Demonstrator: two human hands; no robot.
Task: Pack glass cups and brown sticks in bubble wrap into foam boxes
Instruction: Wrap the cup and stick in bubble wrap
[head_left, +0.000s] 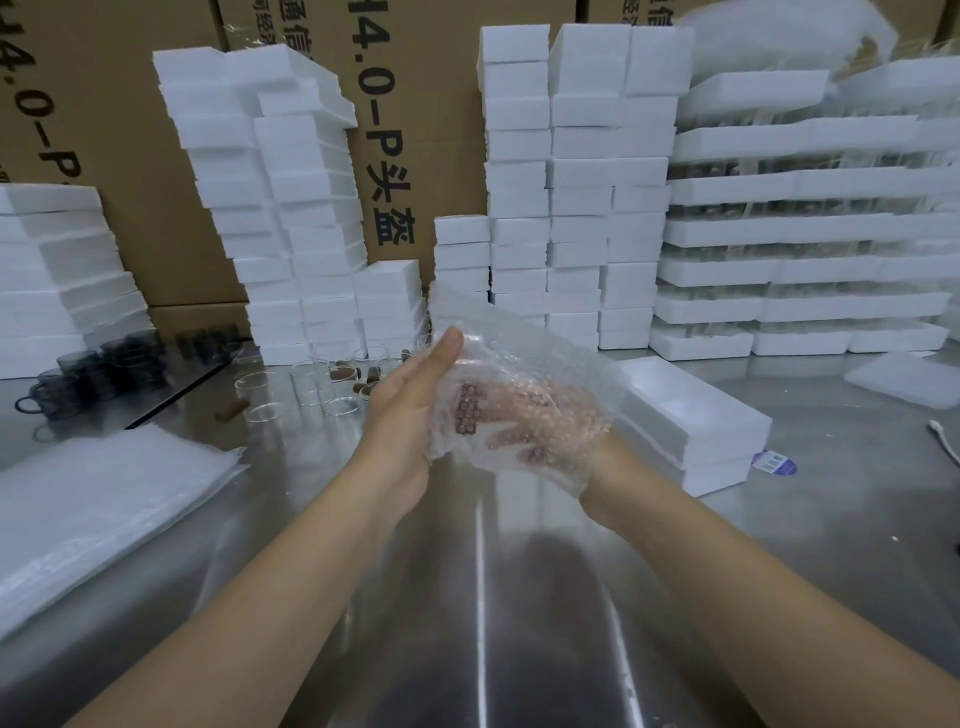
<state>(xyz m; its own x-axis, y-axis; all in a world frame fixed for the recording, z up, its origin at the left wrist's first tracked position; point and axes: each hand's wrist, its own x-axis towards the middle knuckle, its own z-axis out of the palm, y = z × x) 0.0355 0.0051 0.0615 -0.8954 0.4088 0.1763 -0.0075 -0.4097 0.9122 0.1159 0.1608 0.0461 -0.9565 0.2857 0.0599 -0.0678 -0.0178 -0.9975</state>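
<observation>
Grip — left hand (410, 410), right hand (540, 428) — one wrapped brown stick (467, 410).

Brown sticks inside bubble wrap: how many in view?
1: the brown stick in the bubble wrap between left hand and right hand. Others lie bare by the glass cups; stacked foam boxes may hide more.
</observation>
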